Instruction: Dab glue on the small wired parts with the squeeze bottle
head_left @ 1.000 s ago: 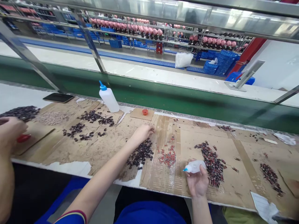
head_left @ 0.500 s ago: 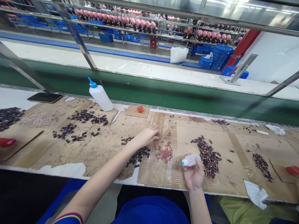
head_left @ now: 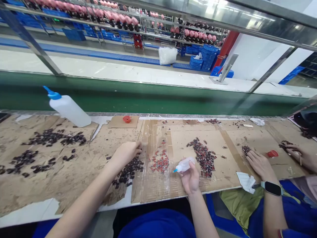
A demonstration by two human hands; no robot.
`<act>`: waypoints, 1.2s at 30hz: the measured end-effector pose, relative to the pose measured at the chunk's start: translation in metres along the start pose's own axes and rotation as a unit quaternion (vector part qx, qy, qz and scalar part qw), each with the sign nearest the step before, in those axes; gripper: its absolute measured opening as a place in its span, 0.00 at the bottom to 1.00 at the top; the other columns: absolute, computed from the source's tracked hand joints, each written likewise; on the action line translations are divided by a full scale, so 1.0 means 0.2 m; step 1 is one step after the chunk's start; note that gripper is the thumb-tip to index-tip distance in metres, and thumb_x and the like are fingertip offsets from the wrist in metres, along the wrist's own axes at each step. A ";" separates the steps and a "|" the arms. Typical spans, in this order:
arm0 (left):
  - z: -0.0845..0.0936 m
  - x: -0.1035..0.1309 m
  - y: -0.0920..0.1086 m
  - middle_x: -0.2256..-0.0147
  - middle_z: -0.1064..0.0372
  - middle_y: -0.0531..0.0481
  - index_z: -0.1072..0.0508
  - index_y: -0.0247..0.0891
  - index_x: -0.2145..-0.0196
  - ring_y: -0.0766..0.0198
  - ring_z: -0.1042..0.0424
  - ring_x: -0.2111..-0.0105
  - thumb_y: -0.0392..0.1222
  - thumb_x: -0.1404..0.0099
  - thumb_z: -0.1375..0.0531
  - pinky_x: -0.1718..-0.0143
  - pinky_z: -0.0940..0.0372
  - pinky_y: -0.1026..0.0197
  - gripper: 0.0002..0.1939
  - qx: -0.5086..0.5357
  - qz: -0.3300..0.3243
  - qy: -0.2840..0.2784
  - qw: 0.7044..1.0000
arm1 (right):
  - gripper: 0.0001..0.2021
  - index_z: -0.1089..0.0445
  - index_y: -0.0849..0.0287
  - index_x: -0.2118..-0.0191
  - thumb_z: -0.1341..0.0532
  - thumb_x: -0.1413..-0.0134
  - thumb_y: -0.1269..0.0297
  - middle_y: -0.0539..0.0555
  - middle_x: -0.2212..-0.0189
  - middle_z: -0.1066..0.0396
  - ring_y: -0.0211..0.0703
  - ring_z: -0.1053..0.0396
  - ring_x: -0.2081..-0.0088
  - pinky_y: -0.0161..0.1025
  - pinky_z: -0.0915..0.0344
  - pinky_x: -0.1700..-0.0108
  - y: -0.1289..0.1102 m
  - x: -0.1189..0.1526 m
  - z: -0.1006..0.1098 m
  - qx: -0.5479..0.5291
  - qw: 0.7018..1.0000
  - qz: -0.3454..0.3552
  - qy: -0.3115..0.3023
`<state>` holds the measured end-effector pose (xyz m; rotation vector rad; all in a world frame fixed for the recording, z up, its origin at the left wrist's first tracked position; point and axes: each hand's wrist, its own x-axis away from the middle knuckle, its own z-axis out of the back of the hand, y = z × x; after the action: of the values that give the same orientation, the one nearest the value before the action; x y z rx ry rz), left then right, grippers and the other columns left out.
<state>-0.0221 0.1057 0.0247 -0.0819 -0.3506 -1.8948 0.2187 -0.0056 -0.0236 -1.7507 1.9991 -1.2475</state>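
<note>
My right hand (head_left: 190, 179) is closed around a small clear squeeze bottle (head_left: 186, 164) with a blue nozzle, tilted so the tip points left. My left hand (head_left: 127, 152) hangs at the near edge of a pile of small black parts (head_left: 130, 172), fingers bent together; whatever they hold, if anything, is hidden. Between my hands lies a loose pile of small red pieces with metallic bits (head_left: 160, 162). Just right of the squeeze bottle spreads a larger heap of dark-and-red pieces (head_left: 204, 157).
A large white bottle (head_left: 70, 110) with a blue spout leans at the back left. A red cap (head_left: 126, 119) sits on a cardboard square. More black parts (head_left: 23, 161) lie left. On the right, a co-worker's hands (head_left: 260, 165) work beside a red cup (head_left: 272, 153).
The view has swung right, bringing a co-worker's hands into sight. My left hand has shifted from beside the red pieces toward the black pile. The squeeze bottle stays in my right hand.
</note>
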 end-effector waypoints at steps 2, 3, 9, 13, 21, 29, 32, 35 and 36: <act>-0.02 0.03 0.00 0.68 0.26 0.43 0.33 0.39 0.72 0.52 0.27 0.64 0.36 0.36 0.46 0.64 0.37 0.58 0.07 0.013 -0.026 0.060 0.998 | 0.14 0.28 0.57 0.72 0.29 0.65 0.55 0.49 0.77 0.28 0.35 0.35 0.78 0.29 0.43 0.81 -0.01 0.00 -0.01 -0.002 1.000 -0.006 0.006; -0.04 0.05 0.00 0.68 0.27 0.44 0.34 0.39 0.72 0.53 0.28 0.64 0.37 0.35 0.47 0.63 0.36 0.57 0.07 0.029 -0.050 0.091 0.994 | 0.15 0.28 0.57 0.72 0.29 0.67 0.55 0.49 0.77 0.28 0.35 0.36 0.78 0.29 0.43 0.82 -0.01 0.01 -0.02 -0.006 1.000 -0.009 0.012; -0.20 0.22 0.12 0.68 0.29 0.47 0.32 0.39 0.66 0.57 0.29 0.66 0.39 0.30 0.51 0.64 0.33 0.57 0.10 0.148 -0.144 0.204 0.957 | 0.16 0.28 0.57 0.73 0.29 0.68 0.54 0.49 0.78 0.27 0.35 0.37 0.80 0.29 0.44 0.83 -0.02 0.00 -0.03 -0.014 1.000 -0.005 0.015; -0.29 0.30 0.23 0.63 0.27 0.45 0.32 0.39 0.51 0.58 0.29 0.64 0.38 0.29 0.51 0.61 0.33 0.57 0.13 0.193 -0.165 0.268 0.929 | 0.16 0.28 0.57 0.71 0.30 0.65 0.52 0.49 0.77 0.27 0.35 0.35 0.79 0.29 0.43 0.83 -0.02 0.00 -0.02 0.006 1.000 0.007 0.006; -0.49 0.41 0.31 0.57 0.22 0.46 0.27 0.42 0.56 0.58 0.26 0.53 0.31 0.30 0.51 0.52 0.42 0.53 0.14 0.211 -0.142 0.321 0.912 | 0.15 0.30 0.57 0.68 0.33 0.58 0.51 0.50 0.74 0.27 0.37 0.33 0.77 0.31 0.43 0.82 0.00 -0.03 0.02 0.059 0.997 0.040 -0.005; -0.59 0.46 0.38 0.58 0.21 0.48 0.25 0.44 0.60 0.49 0.33 0.44 0.30 0.33 0.46 0.49 0.52 0.47 0.13 0.192 -0.033 0.360 0.912 | 0.16 0.30 0.57 0.70 0.29 0.66 0.55 0.50 0.75 0.26 0.34 0.37 0.80 0.31 0.44 0.80 0.01 -0.02 0.01 0.080 0.995 0.054 0.020; -0.58 0.47 0.37 0.56 0.22 0.48 0.24 0.45 0.58 0.47 0.34 0.44 0.31 0.32 0.45 0.53 0.51 0.49 0.13 0.179 -0.027 0.376 0.909 | 0.16 0.29 0.58 0.68 0.31 0.63 0.53 0.49 0.76 0.28 0.35 0.36 0.79 0.31 0.45 0.81 0.04 0.00 -0.02 0.111 0.989 0.098 0.020; -0.57 0.47 0.36 0.59 0.21 0.49 0.24 0.46 0.57 0.50 0.30 0.50 0.35 0.33 0.43 0.55 0.50 0.51 0.11 0.183 -0.003 0.394 0.901 | 0.18 0.29 0.59 0.68 0.33 0.60 0.50 0.49 0.78 0.29 0.35 0.37 0.80 0.32 0.46 0.81 0.08 0.03 -0.05 0.144 0.978 0.147 0.037; -0.56 0.47 0.36 0.60 0.21 0.49 0.24 0.45 0.57 0.51 0.29 0.52 0.36 0.33 0.42 0.56 0.49 0.52 0.10 0.192 0.010 0.393 0.899 | 0.18 0.29 0.59 0.69 0.33 0.60 0.49 0.50 0.78 0.29 0.35 0.37 0.80 0.32 0.46 0.81 0.09 0.03 -0.05 0.159 0.972 0.164 0.048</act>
<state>0.0260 -0.0328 -0.0464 0.9175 -0.1513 -1.6437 0.1972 -0.0080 -0.0272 -1.1791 1.9077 -1.4588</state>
